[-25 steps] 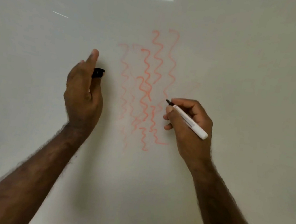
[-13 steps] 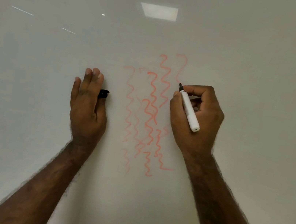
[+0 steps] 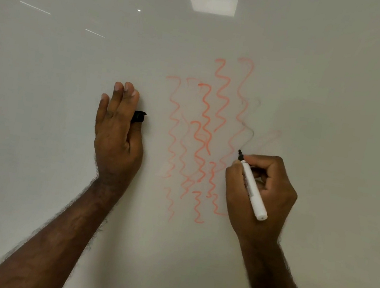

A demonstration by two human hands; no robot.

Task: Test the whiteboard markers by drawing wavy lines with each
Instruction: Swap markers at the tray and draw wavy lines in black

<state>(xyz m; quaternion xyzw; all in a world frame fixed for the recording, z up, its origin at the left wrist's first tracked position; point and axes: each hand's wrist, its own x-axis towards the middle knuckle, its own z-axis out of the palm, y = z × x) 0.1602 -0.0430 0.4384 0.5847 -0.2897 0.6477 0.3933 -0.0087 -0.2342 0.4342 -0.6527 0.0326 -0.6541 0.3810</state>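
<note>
While the black cap (image 3: 138,117) is pinched by the left hand (image 3: 117,138), a faint grey wave is being drawn right of the orange lines (image 3: 202,131) with the marker (image 3: 252,190) gripped in the right hand (image 3: 262,194); continued downward strokes seem called for.

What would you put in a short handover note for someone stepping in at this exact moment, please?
Right hand grips the white marker, black tip on the whiteboard.
Left hand rests against the board, fingers straight, with the black cap tucked at the thumb.
Done: several orange wavy lines at centre.
Under way: a faint grey wavy line just right of them, ending at the tip.
Left: finish this line; no other markers are in view.
</note>
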